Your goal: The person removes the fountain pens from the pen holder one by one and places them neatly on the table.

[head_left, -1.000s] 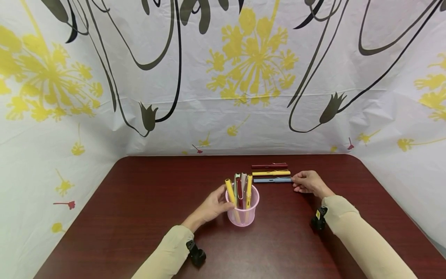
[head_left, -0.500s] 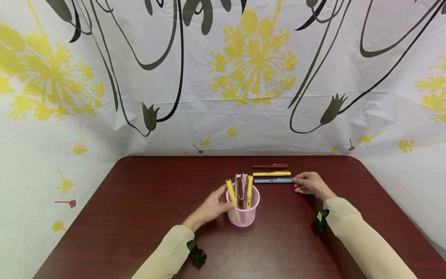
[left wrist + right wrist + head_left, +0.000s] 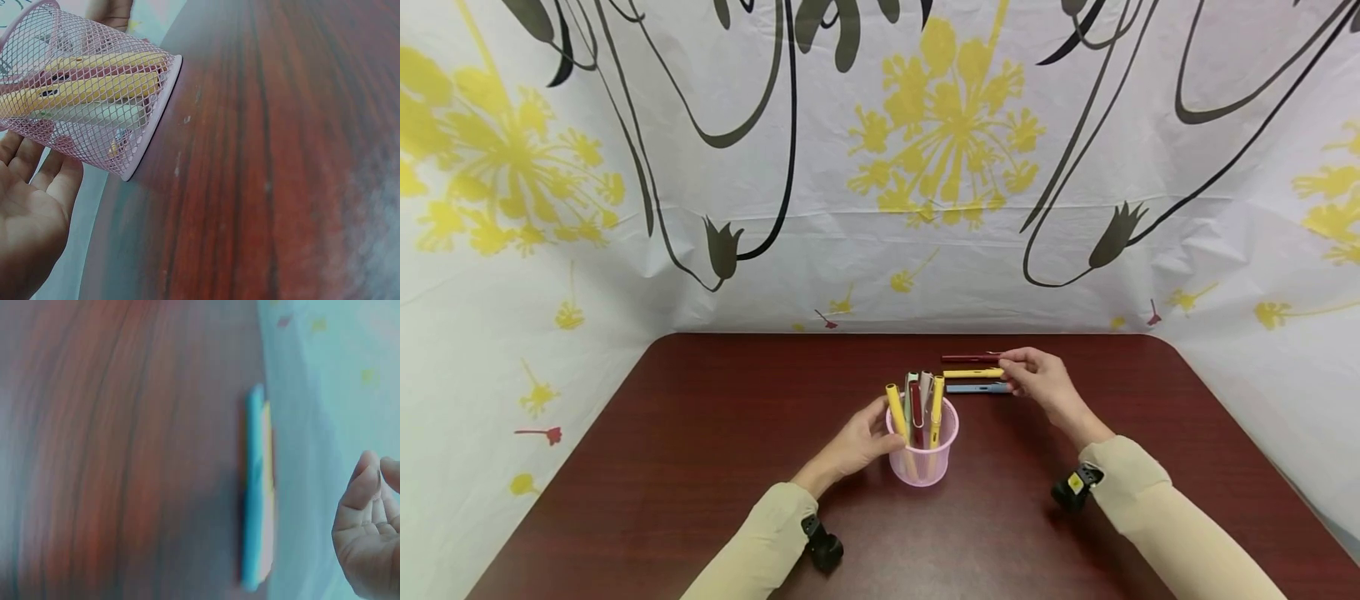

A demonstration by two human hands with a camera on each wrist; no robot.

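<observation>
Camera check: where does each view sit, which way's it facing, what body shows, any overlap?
Head: worn on the head, facing forward and down over the table; left grip, right grip and both sleeves show.
Left wrist: on that wrist, image sideways, facing the pink mesh cup; left grip at lower left, more hand at top, probably the right.
Right wrist: on that wrist, also sideways, facing across the table to the blue pen; right grip at right edge.
Shared: pink mesh cup in head and left wrist; blue pen in head and right wrist.

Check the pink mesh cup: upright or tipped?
Upright: the pink mesh cup stands base-down on the table, its rim up, pens poking out above.
</observation>
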